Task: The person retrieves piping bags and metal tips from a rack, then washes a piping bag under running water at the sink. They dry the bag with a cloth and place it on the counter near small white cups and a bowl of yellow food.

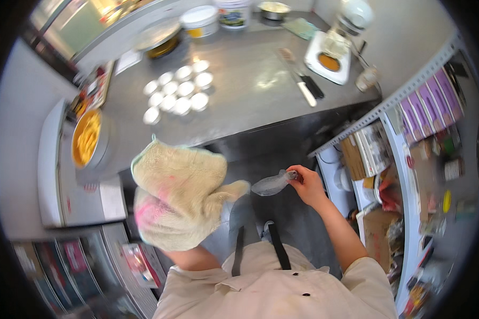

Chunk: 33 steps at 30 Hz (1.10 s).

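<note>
A pale yellow towel (183,187) with pink stains and a light green edge is held up in the air, in front of the steel worktable. My left hand is hidden beneath it and holds it up; only the forearm shows below the cloth. To the right, my right hand (306,185) pinches a small metal piece, which looks like a piping nozzle (291,174), between thumb and fingers. From it a clear plastic piping bag (269,185) extends left, towards the towel. Both hands are above the dark floor.
Several white round cups (175,88) stand on the steel worktable (243,87). A bowl of yellow-orange filling (88,137) is at its left edge. Knives (307,92), a white scale (327,58) and a stand mixer (355,18) are at the right. A stocked shelf rack (403,151) borders my right side.
</note>
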Motion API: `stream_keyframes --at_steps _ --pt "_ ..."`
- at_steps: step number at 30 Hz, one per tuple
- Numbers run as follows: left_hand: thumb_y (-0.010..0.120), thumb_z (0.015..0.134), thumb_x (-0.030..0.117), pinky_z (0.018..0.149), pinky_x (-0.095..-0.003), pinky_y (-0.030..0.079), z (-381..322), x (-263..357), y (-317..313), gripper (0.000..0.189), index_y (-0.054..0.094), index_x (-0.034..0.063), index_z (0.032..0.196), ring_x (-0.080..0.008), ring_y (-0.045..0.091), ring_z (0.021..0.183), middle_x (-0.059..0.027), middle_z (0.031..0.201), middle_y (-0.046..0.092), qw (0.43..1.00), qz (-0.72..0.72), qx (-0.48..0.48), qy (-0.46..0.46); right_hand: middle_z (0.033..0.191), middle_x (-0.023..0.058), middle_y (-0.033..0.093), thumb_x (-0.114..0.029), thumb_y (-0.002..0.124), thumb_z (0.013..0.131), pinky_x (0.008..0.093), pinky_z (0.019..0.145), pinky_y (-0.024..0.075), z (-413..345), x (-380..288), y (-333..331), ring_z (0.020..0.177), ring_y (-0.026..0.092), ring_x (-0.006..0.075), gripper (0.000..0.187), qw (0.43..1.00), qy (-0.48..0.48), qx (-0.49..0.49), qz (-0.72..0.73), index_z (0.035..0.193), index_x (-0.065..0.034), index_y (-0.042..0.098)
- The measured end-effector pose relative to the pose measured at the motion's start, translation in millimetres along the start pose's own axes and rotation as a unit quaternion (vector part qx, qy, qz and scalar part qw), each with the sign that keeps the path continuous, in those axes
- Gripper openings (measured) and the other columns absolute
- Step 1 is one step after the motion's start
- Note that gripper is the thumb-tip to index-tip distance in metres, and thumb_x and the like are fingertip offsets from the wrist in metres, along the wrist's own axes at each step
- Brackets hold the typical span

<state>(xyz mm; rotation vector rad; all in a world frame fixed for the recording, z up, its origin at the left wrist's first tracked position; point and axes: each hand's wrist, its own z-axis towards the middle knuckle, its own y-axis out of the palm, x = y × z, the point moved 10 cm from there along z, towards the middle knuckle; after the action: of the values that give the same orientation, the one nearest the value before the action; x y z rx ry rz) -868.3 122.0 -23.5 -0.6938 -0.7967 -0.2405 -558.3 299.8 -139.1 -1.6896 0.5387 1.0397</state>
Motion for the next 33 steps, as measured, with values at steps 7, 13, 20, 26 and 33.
stream_keyframes --at_steps 7,13,20,26,33 --pt "0.061 0.071 0.017 0.088 -0.0339 0.037 -52.7 -27.8 -265.9 0.035 0.056 0.0086 0.105 -0.0273 0.05 0.095 -0.0107 0.103 0.055 0.964 0.011 0.257 -0.067 0.078 0.0093 0.063 -0.002 0.068 0.075 0.028 0.059 0.0465 -33.7 -118.5 151.3 0.062 0.06 0.0164 0.028 0.977 -0.115 -0.178 0.039 0.102 -0.0043 0.061" --pt "0.059 0.075 0.016 0.093 -0.0336 0.033 -88.0 -81.5 -416.2 0.039 0.052 0.0069 0.112 -0.0269 0.046 0.103 -0.0118 0.111 0.051 0.92 -0.019 0.385 -0.069 0.083 0.0122 0.063 0.004 0.059 0.076 0.0309 0.066 0.0481 -92.3 -278.3 314.2 0.068 0.06 0.0217 0.03 0.904 -0.289 -0.315 0.024 0.104 -0.0046 0.062" --pt "0.056 0.079 0.015 0.099 -0.0332 0.029 -165.4 -164.7 -576.9 0.043 0.048 0.0048 0.119 -0.0264 0.041 0.112 -0.013 0.12 0.046 0.877 -0.003 0.47 -0.097 0.091 0.0131 0.063 0.007 0.051 0.077 0.0326 0.072 0.0479 -183.5 -453.3 515.1 0.078 0.06 0.0291 0.032 0.83 -0.345 -0.437 0.025 0.104 -0.0048 0.061" --pt "0.054 0.082 0.014 0.104 -0.0329 0.026 -178.0 -253.3 -648.2 0.046 0.044 0.0031 0.126 -0.026 0.038 0.12 -0.014 0.128 0.043 0.899 0.072 0.398 -0.167 0.092 0.014 0.061 0.004 0.053 0.078 0.0356 0.076 0.0478 -275.5 -584.1 670.1 0.085 0.06 0.0318 0.026 0.72 -0.484 -0.495 0.052 0.101 -0.0039 0.061" --pt "0.051 0.086 0.013 0.11 -0.0325 0.021 -99.3 -400.0 -666.4 0.05 0.039 0.0011 0.133 -0.0255 0.033 0.129 -0.0152 0.137 0.038 0.926 0.247 0.154 -0.242 0.093 0.0166 0.064 -0.009 0.06 0.074 0.0411 0.079 0.0476 -366.7 -677.7 822.5 0.09 0.059 0.036 0.022 0.542 -0.672 -0.493 0.11 0.094 -0.0017 0.062"
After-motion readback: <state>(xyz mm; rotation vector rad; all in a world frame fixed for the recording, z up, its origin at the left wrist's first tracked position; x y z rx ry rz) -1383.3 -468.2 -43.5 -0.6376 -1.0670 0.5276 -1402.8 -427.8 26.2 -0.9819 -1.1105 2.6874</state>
